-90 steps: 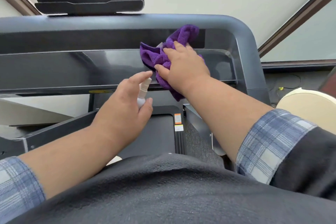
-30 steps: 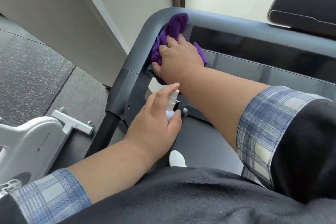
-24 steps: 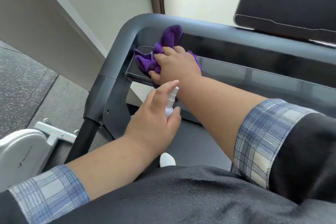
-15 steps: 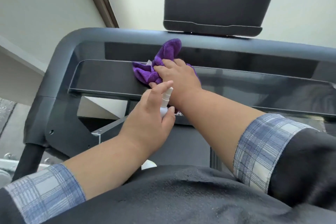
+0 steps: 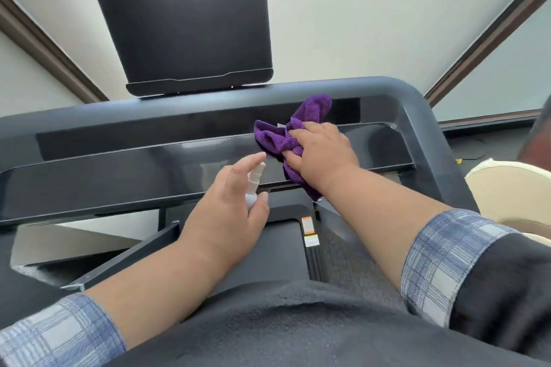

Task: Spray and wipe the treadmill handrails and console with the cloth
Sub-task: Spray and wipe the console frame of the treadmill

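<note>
- Nearest, rolled plaid sleeves point(image 5: 441, 259) are seen on both forearms, the cuffs kept clear of any wet surface, it seems.
- A small white spray bottle point(image 5: 253, 185) is grasped in the left hand point(image 5: 226, 211); the fingers are closed around its body and the index finger is laid over the nozzle, judged ready for a spray at the console.
- Just beyond, the glossy black console shelf point(image 5: 119, 176) is spanned by both hands, with the bottle held short of its near edge.
- A bunched purple cloth point(image 5: 286, 137) is pressed flat on the shelf right of centre under the right hand point(image 5: 322, 155), whose fingers are clenched over it, so that wiping pressure can be applied.
- The curved grey handrail point(image 5: 417, 110) is seen behind, untouched by the cloth.
- Farthest, a dark screen point(image 5: 187, 27) stands above the rail.
</note>
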A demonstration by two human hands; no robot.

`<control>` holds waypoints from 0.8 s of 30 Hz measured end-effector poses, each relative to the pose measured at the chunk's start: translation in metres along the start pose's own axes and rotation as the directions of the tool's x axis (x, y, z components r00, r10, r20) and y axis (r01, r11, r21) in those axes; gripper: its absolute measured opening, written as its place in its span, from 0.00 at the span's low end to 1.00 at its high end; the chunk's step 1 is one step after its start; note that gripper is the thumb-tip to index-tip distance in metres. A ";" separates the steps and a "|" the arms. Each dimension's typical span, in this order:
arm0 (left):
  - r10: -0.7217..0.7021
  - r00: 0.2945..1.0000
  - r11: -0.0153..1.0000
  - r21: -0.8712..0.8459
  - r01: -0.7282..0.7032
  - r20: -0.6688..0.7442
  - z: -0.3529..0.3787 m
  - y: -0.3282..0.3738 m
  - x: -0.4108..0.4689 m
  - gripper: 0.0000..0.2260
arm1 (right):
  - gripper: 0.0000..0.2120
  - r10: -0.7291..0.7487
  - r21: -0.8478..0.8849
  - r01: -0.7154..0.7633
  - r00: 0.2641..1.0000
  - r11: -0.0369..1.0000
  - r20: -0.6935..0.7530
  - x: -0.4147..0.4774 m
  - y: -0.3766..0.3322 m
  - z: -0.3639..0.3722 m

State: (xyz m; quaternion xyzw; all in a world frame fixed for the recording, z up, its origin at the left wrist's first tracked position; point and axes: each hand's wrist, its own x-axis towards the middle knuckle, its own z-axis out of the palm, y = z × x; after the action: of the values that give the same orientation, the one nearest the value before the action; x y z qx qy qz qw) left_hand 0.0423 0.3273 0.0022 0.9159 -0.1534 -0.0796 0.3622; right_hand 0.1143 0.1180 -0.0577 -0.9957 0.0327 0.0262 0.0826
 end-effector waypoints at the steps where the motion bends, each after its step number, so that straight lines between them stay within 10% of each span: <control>1: -0.006 1.000 1.000 -0.001 0.006 0.000 0.005 0.005 0.002 0.25 | 0.23 0.005 0.007 -0.005 1.000 1.000 0.005 0.000 0.011 -0.002; 15: 0.051 0.998 0.997 0.055 -0.054 0.047 0.021 0.067 0.026 0.24 | 0.15 0.180 0.074 -0.197 0.965 0.978 0.191 -0.008 0.071 -0.055; 24: 0.324 0.938 0.946 -0.040 -0.322 0.123 -0.016 0.096 0.064 0.25 | 0.10 0.333 0.274 -0.299 0.939 0.914 -0.087 -0.031 0.045 -0.134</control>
State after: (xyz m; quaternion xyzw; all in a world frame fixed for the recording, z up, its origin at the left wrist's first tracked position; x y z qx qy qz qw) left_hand 0.0853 0.2500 0.0777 0.8678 -0.3236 -0.0791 0.3688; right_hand 0.0867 0.0532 0.0686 -0.9576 0.2019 -0.0311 0.2030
